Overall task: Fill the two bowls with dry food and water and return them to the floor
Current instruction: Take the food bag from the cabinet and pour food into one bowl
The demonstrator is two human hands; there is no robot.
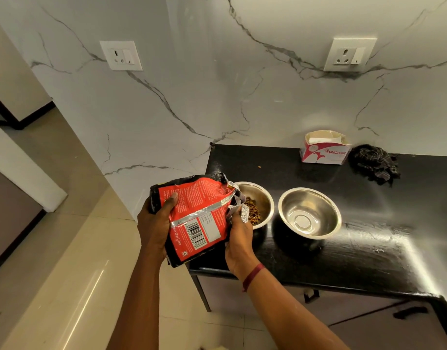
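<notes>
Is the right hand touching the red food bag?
Touching. The head view shows the right hand pinching the foil mouth of the red food bag.

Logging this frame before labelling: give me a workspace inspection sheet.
Surface: black countertop, one stray kibble piece near the back.
Job's things: red food bag tilted at the left steel bowl, which holds kibble; right steel bowl beside it, empty.
Clutter: Origami tissue box, dark checked cloth, by the wall.
Grips: left hand holds the bag's body; right hand pinches its open mouth.
Cables: nothing seen.
Surroundings: marble wall, two sockets, tiled floor, cabinet below.
</notes>
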